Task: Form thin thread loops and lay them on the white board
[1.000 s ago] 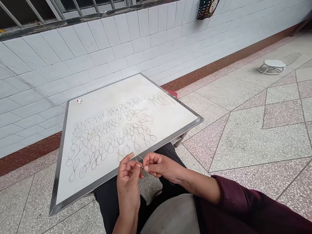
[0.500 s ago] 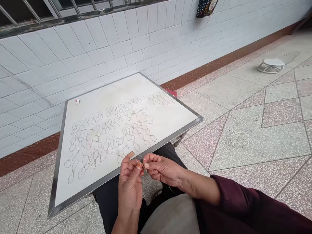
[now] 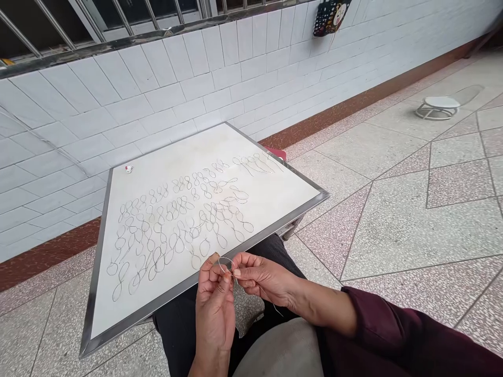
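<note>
Just off the table's front edge, my left hand [image 3: 217, 296] and my right hand [image 3: 264, 276] meet, both pinching one thin wire [image 3: 227, 258]. Between the fingertips the wire bends into a small loop, and its loose tail hangs down below my right hand. A tan wrap covers the tip of my left index finger. On the white table [image 3: 271, 201] behind them lie several wire loops [image 3: 178, 243], many shaped like a figure eight, spread in uneven rows. The exact crossing of the held wire is hidden by my fingertips.
A small white and red object [image 3: 129, 169] sits at the table's far left corner. The table has a grey metal rim and stands by a tiled wall [image 3: 165, 107]. A low white chair [image 3: 438, 107] is on the floor at right. A patterned bag [image 3: 331, 18] hangs above.
The view has tilted slightly, so the table and hands appear a little lower. Between my fingertips the wire loop shows rounder and more fully. Both hands keep their pinch.
</note>
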A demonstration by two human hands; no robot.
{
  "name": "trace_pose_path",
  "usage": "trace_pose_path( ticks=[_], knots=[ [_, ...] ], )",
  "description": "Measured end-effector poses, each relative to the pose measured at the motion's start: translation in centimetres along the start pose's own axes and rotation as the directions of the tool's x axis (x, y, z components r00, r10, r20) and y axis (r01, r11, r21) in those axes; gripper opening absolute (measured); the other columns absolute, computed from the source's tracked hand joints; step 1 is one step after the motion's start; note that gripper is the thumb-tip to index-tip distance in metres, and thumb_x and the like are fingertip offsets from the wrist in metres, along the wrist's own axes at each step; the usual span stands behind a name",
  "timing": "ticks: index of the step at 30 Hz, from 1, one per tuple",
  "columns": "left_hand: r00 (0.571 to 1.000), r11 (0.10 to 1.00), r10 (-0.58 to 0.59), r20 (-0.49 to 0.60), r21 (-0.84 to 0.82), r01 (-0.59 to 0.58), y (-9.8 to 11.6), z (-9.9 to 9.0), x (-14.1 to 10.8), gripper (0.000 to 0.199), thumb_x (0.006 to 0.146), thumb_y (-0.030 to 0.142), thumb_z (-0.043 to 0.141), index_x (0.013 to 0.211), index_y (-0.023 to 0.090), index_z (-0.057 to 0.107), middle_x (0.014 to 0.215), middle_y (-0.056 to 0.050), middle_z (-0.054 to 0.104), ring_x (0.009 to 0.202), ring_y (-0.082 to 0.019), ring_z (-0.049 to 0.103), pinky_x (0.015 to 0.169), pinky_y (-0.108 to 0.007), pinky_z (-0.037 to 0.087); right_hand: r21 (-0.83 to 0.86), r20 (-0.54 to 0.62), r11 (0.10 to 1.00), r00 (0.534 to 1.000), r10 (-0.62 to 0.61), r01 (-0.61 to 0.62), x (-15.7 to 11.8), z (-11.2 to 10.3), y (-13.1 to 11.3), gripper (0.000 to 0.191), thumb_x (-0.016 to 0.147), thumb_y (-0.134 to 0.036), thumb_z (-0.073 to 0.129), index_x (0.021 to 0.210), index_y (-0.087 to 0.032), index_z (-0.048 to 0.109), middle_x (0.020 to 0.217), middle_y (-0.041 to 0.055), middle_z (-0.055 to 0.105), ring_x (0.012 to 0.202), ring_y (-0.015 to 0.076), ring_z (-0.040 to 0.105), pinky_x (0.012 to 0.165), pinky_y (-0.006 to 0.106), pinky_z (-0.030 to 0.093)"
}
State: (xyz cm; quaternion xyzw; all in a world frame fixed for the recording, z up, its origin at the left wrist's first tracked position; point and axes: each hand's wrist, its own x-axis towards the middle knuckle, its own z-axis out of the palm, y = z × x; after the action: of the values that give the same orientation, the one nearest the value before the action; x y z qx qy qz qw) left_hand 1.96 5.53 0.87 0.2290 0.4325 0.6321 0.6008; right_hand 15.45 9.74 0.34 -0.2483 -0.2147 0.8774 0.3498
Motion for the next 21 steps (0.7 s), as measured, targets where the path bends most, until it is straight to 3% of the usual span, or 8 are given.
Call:
trace_pose_path(
  ticks=[5,14,17,21],
  knots=[
    [0.989,0.983,0.089,0.118,0.150,-0.106,-0.20,-0.17,-0.33,0.071,0.069,0.018,0.086,0.131,0.037,0.057,0.096,0.002,0.058,0.087,-0.012,0.056,0.085,-0.023,0.050,-0.109,-0.027,0.993,0.999,-0.037,0.034,-0.23,-0.03,-0.28,0.043,0.063,-0.038,0.091,0.080,-0.017,0.058,0.066,-0.0057,0.057,0.049,0.0032,0.035,0.049,0.020,0.017],
    [0.981,0.931,0.178,0.081,0.310,-0.194,-0.39,-0.24,-0.61,0.067,0.077,0.024,0.081,0.137,0.034,0.053,0.092,0.000,0.062,0.087,-0.014,0.060,0.083,-0.027,0.053,-0.253,0.009,0.957,0.989,-0.147,0.145,-0.31,-0.19,-0.30,0.042,0.069,-0.042,0.087,0.083,-0.017,0.058,0.063,-0.0061,0.055,0.049,0.0045,0.034,0.048,0.022,0.017],
    [0.983,0.916,0.171,0.067,0.358,-0.184,-0.46,-0.20,-0.75,0.065,0.078,0.024,0.080,0.136,0.032,0.053,0.092,-0.001,0.062,0.086,-0.014,0.061,0.081,-0.027,0.053,-0.287,0.007,0.943,0.985,-0.172,0.167,-0.16,-0.32,-0.23,0.043,0.069,-0.045,0.087,0.082,-0.017,0.057,0.062,-0.0062,0.055,0.049,0.0050,0.034,0.047,0.022,0.018],
    [0.993,0.951,0.114,0.038,0.285,-0.120,-0.24,-0.04,-0.74,0.063,0.075,0.024,0.082,0.132,0.029,0.057,0.089,0.000,0.062,0.085,-0.014,0.061,0.082,-0.027,0.052,-0.295,0.029,0.938,0.983,-0.184,0.184,0.02,-0.71,-0.05,0.042,0.069,-0.045,0.086,0.081,-0.018,0.056,0.062,-0.0064,0.055,0.048,0.0051,0.033,0.046,0.022,0.018]
  ],
)
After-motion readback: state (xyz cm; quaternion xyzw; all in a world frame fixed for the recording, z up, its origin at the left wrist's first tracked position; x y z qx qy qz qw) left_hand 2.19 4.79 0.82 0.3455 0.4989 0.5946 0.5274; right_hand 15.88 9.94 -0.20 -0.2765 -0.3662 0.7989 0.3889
